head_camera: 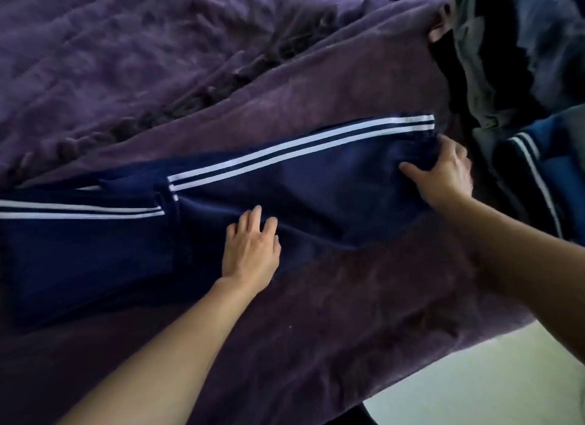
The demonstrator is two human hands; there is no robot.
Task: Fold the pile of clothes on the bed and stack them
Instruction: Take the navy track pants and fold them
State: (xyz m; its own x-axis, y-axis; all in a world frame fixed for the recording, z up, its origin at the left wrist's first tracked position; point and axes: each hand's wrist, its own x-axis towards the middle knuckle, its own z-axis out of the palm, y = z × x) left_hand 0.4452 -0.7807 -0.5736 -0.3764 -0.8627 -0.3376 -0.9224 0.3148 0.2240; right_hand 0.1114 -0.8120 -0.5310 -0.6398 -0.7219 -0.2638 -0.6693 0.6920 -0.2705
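Navy track trousers (pixel 316 177) with two white side stripes lie stretched across the purple bed cover (pixel 285 92), one end folded over at the left. My left hand (pixel 251 250) rests flat on the trousers near their lower edge, fingers straight and slightly spread. My right hand (pixel 443 174) lies on the trousers' right end, thumb out to the left and fingers over the bunched fabric there. A pile of dark clothes (pixel 512 76) sits at the upper right, just beyond my right hand.
In the pile I see grey, black and blue garments, one with white stripes (pixel 535 171). The bed's edge runs diagonally at the lower right, with pale floor (pixel 490 386) beyond it. The cover is rumpled at the upper left.
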